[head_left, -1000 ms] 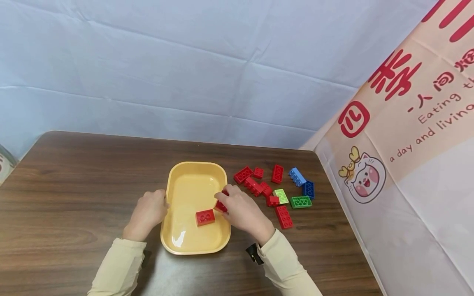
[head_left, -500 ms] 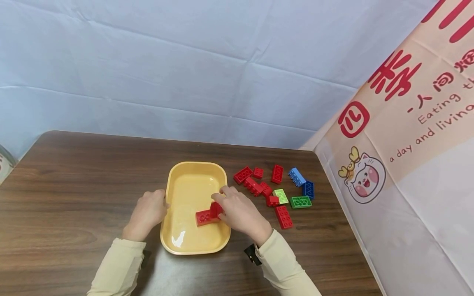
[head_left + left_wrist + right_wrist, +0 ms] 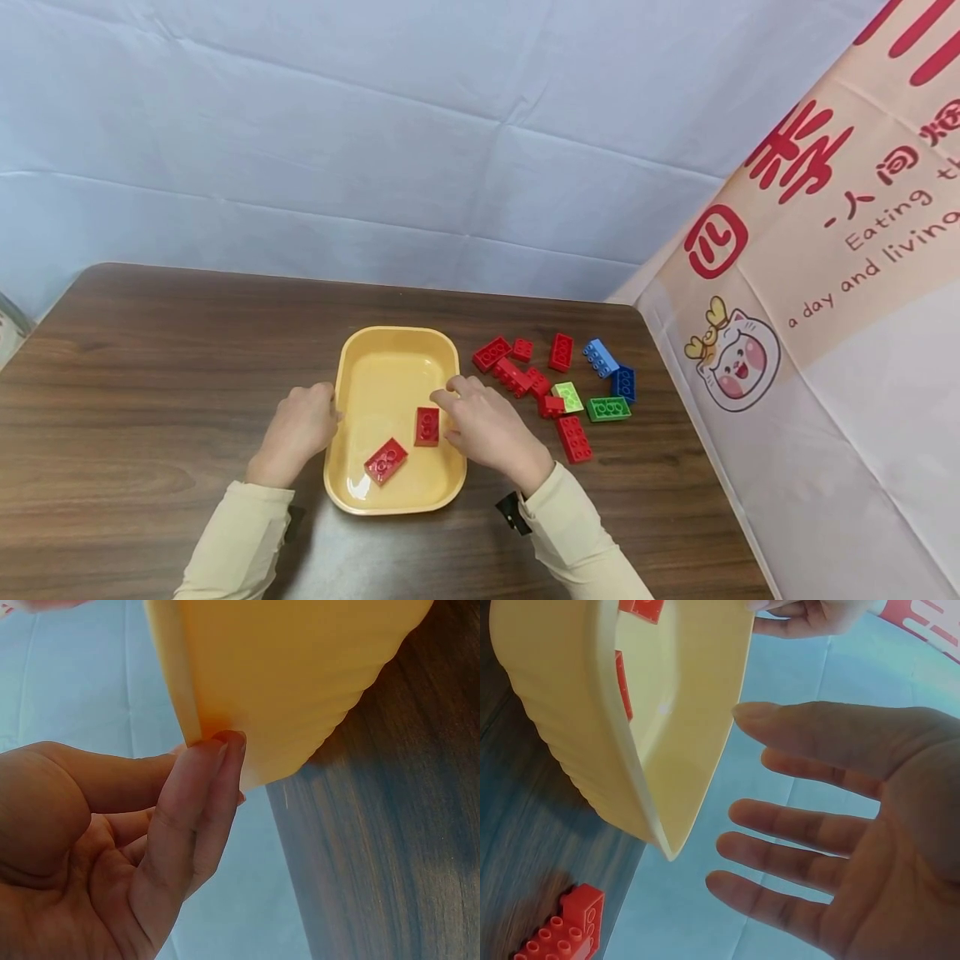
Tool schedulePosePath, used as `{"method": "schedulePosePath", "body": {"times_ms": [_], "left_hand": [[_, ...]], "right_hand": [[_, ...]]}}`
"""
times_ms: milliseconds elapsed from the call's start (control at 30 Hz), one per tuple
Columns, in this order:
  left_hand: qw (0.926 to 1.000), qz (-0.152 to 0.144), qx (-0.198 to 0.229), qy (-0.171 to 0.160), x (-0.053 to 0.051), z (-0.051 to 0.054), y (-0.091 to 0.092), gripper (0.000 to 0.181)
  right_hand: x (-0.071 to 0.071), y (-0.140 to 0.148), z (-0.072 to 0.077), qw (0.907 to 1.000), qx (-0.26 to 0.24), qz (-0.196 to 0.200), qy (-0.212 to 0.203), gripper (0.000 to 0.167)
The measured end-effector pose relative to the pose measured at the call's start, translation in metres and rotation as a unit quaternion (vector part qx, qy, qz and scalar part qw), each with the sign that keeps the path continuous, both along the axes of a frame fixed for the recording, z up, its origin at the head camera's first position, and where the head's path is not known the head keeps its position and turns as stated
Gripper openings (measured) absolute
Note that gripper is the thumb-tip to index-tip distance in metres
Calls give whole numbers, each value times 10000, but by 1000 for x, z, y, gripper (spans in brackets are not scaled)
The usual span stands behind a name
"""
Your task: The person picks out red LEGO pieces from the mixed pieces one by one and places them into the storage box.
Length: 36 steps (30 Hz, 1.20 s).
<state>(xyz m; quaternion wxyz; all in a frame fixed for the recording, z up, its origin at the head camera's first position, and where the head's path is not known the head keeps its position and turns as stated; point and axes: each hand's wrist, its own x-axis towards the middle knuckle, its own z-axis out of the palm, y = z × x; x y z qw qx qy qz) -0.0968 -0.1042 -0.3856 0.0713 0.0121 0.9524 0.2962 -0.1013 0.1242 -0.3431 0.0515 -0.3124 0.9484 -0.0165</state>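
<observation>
The yellow tray [image 3: 375,375] stands on the table with two separate red bricks inside, one [image 3: 427,427] near its right side and one [image 3: 386,462] lower and tilted. My left hand [image 3: 296,429] pinches the tray's left rim; the left wrist view shows thumb and fingertips of that hand [image 3: 127,832] meeting at the rim [image 3: 176,675]. Over the tray's right edge is my right hand [image 3: 495,433], holding nothing. In the right wrist view this hand [image 3: 840,825] has its fingers spread and straight, beside the tray [image 3: 562,697].
Right of the tray on the wooden table [image 3: 187,358] lie several red bricks [image 3: 575,439], a light green brick [image 3: 570,397], a green brick [image 3: 609,409], a light blue brick [image 3: 602,358] and a dark blue brick [image 3: 624,384]. A printed cloth hangs at the right.
My right hand has let go of a red brick, which now lies in the tray. The other red brick in the tray has shifted left and toward me and turned. My left hand has stayed in place.
</observation>
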Motion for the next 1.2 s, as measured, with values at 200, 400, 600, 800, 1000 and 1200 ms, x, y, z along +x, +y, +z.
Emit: {"method": "schedulePosePath", "body": {"times_ms": [200,400,600,800,1000,1200], "left_hand": [[10000,-5,-13,37,0,0,0,7],[10000,17,-24,37,0,0,-1,7],[10000,21,-4,56,0,0,-2,6],[10000,17,27,30,0,0,-1,7],[10000,27,52,-14,0,0,-1,7],[9999,65,59,-80,0,0,0,8]], "right_hand": [[-2,4,1,9999,-27,-85,-63,44],[-4,11,2,9996,-190,-171,-93,45],[-7,22,1,9985,-313,-354,-292,48],[-10,39,-1,9966,-395,-599,-398,48],[-10,59,-7,9905,-414,-1149,-637,49],[-10,84,-19,9849,-491,-1494,-718,49]]}}
